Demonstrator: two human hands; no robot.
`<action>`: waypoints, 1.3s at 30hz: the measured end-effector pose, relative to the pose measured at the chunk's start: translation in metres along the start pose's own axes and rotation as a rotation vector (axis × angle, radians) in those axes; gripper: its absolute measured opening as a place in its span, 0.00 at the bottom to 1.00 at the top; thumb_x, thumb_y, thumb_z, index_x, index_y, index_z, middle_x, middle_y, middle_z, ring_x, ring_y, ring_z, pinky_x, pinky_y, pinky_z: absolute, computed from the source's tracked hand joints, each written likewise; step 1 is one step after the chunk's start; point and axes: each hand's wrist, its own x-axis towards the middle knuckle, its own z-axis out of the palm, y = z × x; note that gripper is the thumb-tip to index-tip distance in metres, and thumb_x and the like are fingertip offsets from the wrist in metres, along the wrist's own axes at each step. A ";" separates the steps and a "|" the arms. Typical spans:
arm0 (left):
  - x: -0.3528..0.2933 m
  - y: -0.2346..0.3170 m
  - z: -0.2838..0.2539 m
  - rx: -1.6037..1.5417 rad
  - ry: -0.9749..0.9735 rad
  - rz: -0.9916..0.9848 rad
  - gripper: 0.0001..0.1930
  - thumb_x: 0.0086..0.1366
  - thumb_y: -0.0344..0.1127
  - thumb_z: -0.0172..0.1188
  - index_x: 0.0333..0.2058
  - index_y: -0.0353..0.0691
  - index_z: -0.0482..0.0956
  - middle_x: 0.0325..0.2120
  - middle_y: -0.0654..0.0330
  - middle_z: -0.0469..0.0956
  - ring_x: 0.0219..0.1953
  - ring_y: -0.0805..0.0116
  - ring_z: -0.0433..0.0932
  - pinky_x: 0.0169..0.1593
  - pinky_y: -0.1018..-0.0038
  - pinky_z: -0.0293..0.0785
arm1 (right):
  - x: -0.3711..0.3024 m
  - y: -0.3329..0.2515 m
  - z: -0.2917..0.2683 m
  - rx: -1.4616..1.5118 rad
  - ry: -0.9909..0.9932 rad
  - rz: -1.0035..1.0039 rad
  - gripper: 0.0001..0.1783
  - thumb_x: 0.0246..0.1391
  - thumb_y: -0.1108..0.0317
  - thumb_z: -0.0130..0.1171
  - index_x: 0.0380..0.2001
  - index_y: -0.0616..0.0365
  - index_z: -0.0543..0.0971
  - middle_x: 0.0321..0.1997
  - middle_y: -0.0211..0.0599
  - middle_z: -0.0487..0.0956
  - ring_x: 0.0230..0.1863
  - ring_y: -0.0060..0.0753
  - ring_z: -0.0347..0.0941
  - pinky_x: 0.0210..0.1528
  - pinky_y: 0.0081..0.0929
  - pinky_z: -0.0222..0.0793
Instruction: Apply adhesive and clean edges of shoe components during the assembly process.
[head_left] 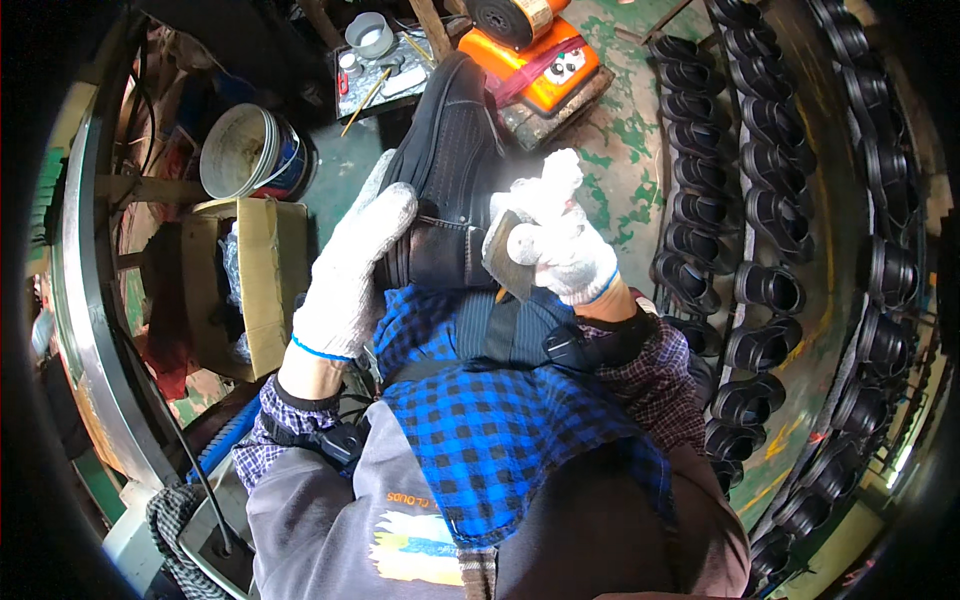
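Note:
A black shoe with stitching along its side rests before me, its near end close to my lap. My left hand, in a white knitted glove, grips the shoe from its left side, with the thumb over the upper. On the other side, my right hand, gloved the same way, pinches a thin flat grey-brown piece against or just beside the shoe. Whether that piece is sandpaper or a scraper I cannot make out. A blue and black checked cloth covers my lap.
Rows of black shoes stand on racks to the right. An orange case with a roll on it sits ahead. Left of that, a low surface holds a grey bowl. A white bucket and cardboard box stand at the left.

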 end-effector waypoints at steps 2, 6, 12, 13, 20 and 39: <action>0.001 0.002 0.003 -0.027 -0.062 0.000 0.31 0.61 0.36 0.56 0.60 0.34 0.58 0.51 0.55 0.69 0.48 0.71 0.71 0.54 0.75 0.65 | -0.004 0.001 -0.008 -0.074 -0.018 0.032 0.10 0.45 0.71 0.58 0.32 0.55 0.70 0.30 0.27 0.67 0.33 0.23 0.64 0.36 0.23 0.63; 0.007 0.006 -0.014 -0.008 -0.240 -0.117 0.29 0.60 0.37 0.56 0.58 0.34 0.61 0.47 0.54 0.73 0.47 0.71 0.72 0.53 0.76 0.66 | -0.010 -0.016 -0.004 -0.314 -0.201 -0.044 0.13 0.49 0.62 0.55 0.34 0.58 0.68 0.27 0.33 0.65 0.29 0.33 0.63 0.36 0.29 0.61; 0.054 -0.017 -0.091 0.874 -0.709 0.510 0.19 0.49 0.25 0.61 0.43 0.35 0.76 0.43 0.53 0.76 0.47 0.61 0.75 0.53 0.69 0.68 | -0.034 -0.024 -0.019 -1.255 -0.121 -0.418 0.12 0.54 0.66 0.51 0.40 0.60 0.72 0.34 0.39 0.73 0.34 0.37 0.71 0.35 0.27 0.69; 0.066 -0.019 -0.093 0.952 -0.761 0.639 0.20 0.47 0.22 0.63 0.42 0.36 0.76 0.43 0.53 0.76 0.47 0.61 0.75 0.54 0.69 0.68 | -0.054 -0.013 -0.024 -0.990 0.002 -0.169 0.11 0.53 0.67 0.52 0.40 0.59 0.73 0.36 0.39 0.74 0.36 0.38 0.71 0.38 0.28 0.68; 0.068 -0.007 -0.059 1.081 -0.109 -0.243 0.15 0.59 0.41 0.58 0.38 0.33 0.78 0.32 0.58 0.78 0.39 0.70 0.75 0.44 0.75 0.69 | -0.013 0.046 -0.012 -0.666 -0.126 -0.272 0.07 0.52 0.71 0.55 0.34 0.61 0.77 0.35 0.40 0.76 0.40 0.35 0.73 0.42 0.28 0.69; 0.018 -0.079 -0.048 -0.902 -0.153 -0.347 0.28 0.66 0.56 0.42 0.50 0.35 0.66 0.50 0.53 0.70 0.54 0.64 0.68 0.56 0.67 0.67 | 0.024 0.039 0.006 0.043 0.177 0.621 0.08 0.48 0.69 0.59 0.29 0.57 0.71 0.27 0.22 0.68 0.31 0.15 0.64 0.36 0.19 0.62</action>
